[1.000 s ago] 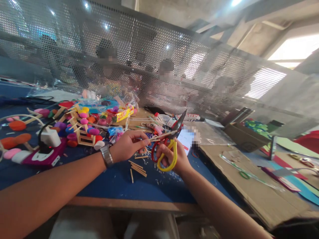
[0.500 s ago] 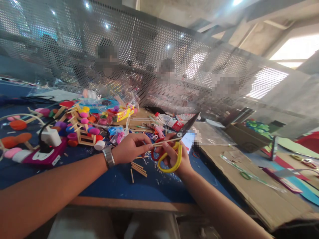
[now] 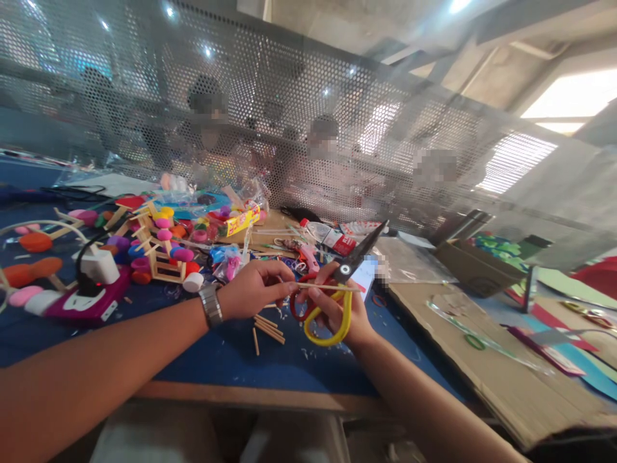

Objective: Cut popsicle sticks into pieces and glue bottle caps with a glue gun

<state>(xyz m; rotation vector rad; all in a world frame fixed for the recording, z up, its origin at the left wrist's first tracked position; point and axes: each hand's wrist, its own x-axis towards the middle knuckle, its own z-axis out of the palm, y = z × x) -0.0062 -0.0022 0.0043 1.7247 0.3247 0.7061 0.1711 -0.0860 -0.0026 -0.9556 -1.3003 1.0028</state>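
Note:
A thin wooden stick (image 3: 332, 287) lies level between my two hands. My left hand (image 3: 258, 287), with a metal watch at the wrist, pinches the stick's left end. In my right hand (image 3: 354, 315) are scissors (image 3: 345, 270) with one yellow and one red handle, their dark blades pointing up and right and looking closed. My right thumb also presses on the stick, which crosses in front of the handles. Below my left hand several short cut sticks (image 3: 270, 329) lie on the blue tabletop (image 3: 216, 363), with small pale scraps nearby.
At left stand a wooden stick model (image 3: 166, 263) with coloured lumps and a purple power strip (image 3: 91, 299) with a white charger. Behind are a bottle (image 3: 337, 240) and plastic bags. Cardboard (image 3: 463, 341) covers the right side. People sit beyond a perforated screen (image 3: 270, 128).
The stick's right end has dropped, so it now lies nearly level. The scissors have turned slightly in my right hand, their handles a little lower. My left hand has hardly moved.

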